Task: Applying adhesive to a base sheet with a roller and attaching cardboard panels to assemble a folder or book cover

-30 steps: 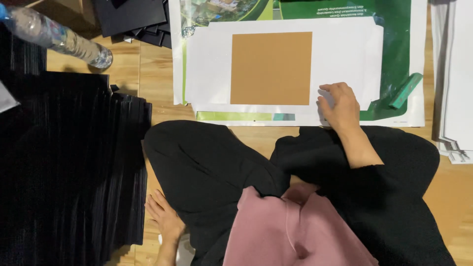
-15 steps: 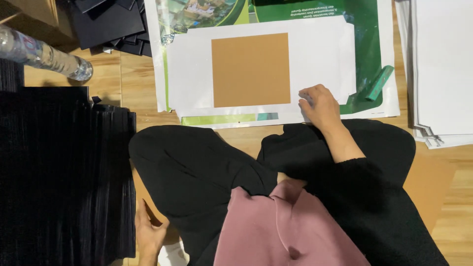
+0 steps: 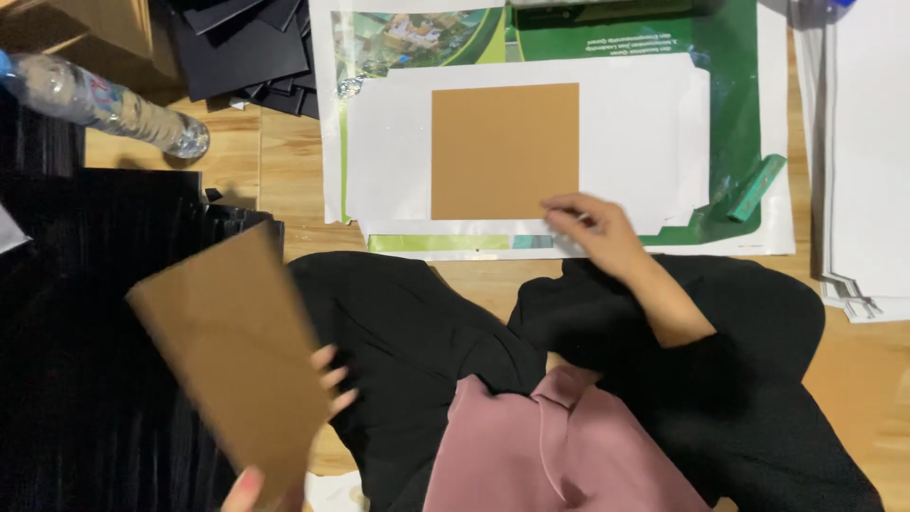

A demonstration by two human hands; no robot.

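Observation:
My left hand (image 3: 301, 427) grips a brown cardboard sheet (image 3: 227, 351) by its lower right edge and holds it tilted over the black stack at the left. My right hand (image 3: 592, 232) rests, fingers spread, on the near edge of a white sheet (image 3: 635, 133) beside a brown cardboard square (image 3: 504, 150) that lies flat on it. A green printed poster (image 3: 730, 66) lies under the white sheet.
A stack of black sheets (image 3: 57, 360) fills the left. A clear plastic bottle (image 3: 104, 102) lies at the upper left, with more black sheets (image 3: 251, 47) behind it. A green strip (image 3: 755, 188) lies on the poster. White paper stacks (image 3: 867, 161) sit at the right on the wooden floor.
My left hand has come up from the floor holding a brown cardboard sheet. My right hand has slid left along the white sheet's near edge.

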